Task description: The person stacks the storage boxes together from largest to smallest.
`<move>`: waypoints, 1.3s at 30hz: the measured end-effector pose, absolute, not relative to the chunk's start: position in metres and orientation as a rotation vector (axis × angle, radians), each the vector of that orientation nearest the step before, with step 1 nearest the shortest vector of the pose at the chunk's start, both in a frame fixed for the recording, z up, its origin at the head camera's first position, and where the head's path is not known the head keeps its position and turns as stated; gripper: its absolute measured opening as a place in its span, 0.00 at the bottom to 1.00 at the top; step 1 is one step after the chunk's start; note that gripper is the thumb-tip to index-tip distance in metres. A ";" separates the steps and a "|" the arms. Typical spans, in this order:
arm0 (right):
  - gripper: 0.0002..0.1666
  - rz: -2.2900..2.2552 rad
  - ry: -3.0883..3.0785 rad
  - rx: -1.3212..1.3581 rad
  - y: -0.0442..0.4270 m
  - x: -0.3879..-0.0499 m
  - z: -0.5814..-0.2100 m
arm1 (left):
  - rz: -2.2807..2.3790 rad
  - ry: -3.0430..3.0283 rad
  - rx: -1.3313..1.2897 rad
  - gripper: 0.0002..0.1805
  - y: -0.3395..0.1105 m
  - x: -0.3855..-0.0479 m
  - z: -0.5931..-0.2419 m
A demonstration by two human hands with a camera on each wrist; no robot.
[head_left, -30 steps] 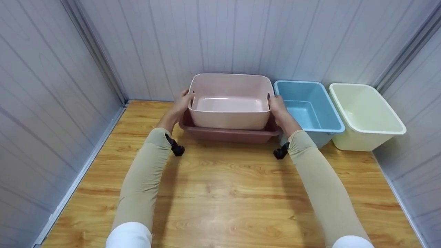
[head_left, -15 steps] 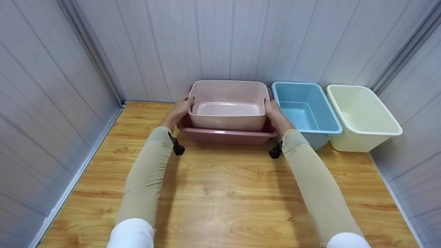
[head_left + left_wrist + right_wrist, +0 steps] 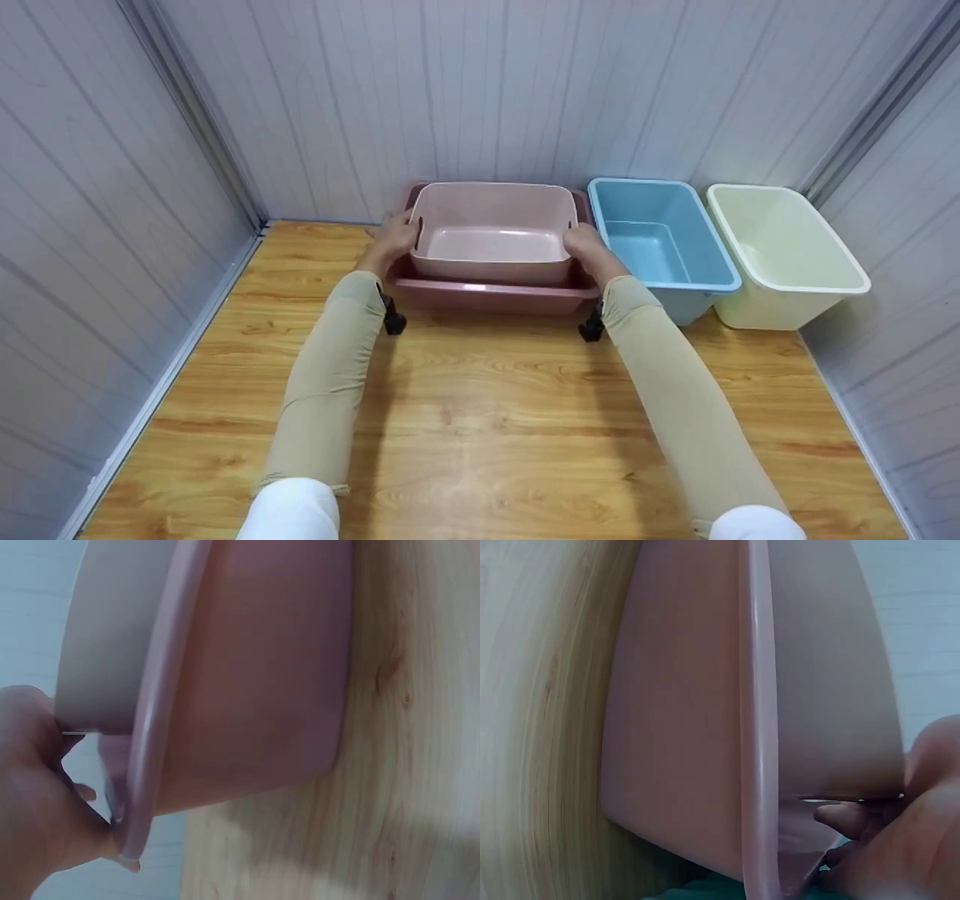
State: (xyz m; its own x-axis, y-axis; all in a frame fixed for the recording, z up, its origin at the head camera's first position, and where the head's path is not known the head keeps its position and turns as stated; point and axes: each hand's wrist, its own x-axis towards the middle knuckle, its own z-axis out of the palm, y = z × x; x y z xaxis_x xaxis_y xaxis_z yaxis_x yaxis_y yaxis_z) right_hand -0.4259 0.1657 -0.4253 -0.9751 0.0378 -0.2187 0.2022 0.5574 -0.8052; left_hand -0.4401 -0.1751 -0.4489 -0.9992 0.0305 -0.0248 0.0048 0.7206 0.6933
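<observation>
A light pink bin [image 3: 491, 271] sits inside a wider dark pink tub [image 3: 487, 298], its upper part standing above the tub's rim. My left hand [image 3: 395, 238] grips the light bin at its left handle hole; in the left wrist view that hand [image 3: 45, 795] also has fingers by the rim of the dark tub [image 3: 154, 705]. At the other end my right hand [image 3: 591, 247] holds the light bin by its right side. The right wrist view shows the right hand's curled fingers [image 3: 844, 819] between the light bin [image 3: 832, 675] and the tub's rim [image 3: 761, 727].
Right of the tub stands a blue bin [image 3: 660, 232], with a cream bin [image 3: 787, 240] beside it near the right wall. Behind them rises a pale panelled wall [image 3: 502, 90]. The bins stand on a wooden floor [image 3: 480, 420].
Both hands have lowered the light pink bin deeper into the dark tub and moved it slightly left. More of the tub's right side shows now.
</observation>
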 end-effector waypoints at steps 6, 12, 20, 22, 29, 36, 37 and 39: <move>0.17 -0.979 2.720 0.064 0.167 -0.428 -0.421 | 0.952 2.891 -0.025 0.25 -0.175 -0.442 -0.452; 0.15 -0.745 2.790 -0.025 0.168 -0.427 -0.414 | 0.902 2.932 0.016 0.24 -0.173 -0.445 -0.452; 0.08 -0.515 2.874 -0.105 0.164 -0.425 -0.417 | 0.886 2.883 -0.064 0.26 -0.170 -0.436 -0.452; 0.10 -0.505 2.885 -0.110 0.164 -0.427 -0.418 | 0.895 2.873 -0.077 0.27 -0.169 -0.434 -0.450; 0.11 -0.472 2.933 -0.140 0.167 -0.428 -0.418 | 0.936 2.877 0.014 0.27 -0.169 -0.437 -0.448; 0.09 -0.489 2.955 -0.138 0.170 -0.425 -0.424 | 0.970 2.836 0.018 0.29 -0.169 -0.437 -0.455; 0.10 -0.498 2.957 -0.137 0.170 -0.425 -0.426 | 0.976 2.831 0.011 0.29 -0.170 -0.437 -0.456; 0.12 -0.505 2.967 -0.131 0.170 -0.424 -0.429 | 0.987 2.826 0.004 0.30 -0.170 -0.436 -0.457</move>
State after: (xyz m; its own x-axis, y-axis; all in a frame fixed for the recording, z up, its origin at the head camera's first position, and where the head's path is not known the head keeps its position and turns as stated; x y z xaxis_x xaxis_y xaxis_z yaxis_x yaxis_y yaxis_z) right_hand -0.4237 0.1704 -0.4286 -0.9879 -0.1067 -0.1124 -0.0636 0.9404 -0.3341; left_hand -0.4356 -0.1699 -0.4566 -0.9890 0.0512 -0.1390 -0.0465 0.7838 0.6193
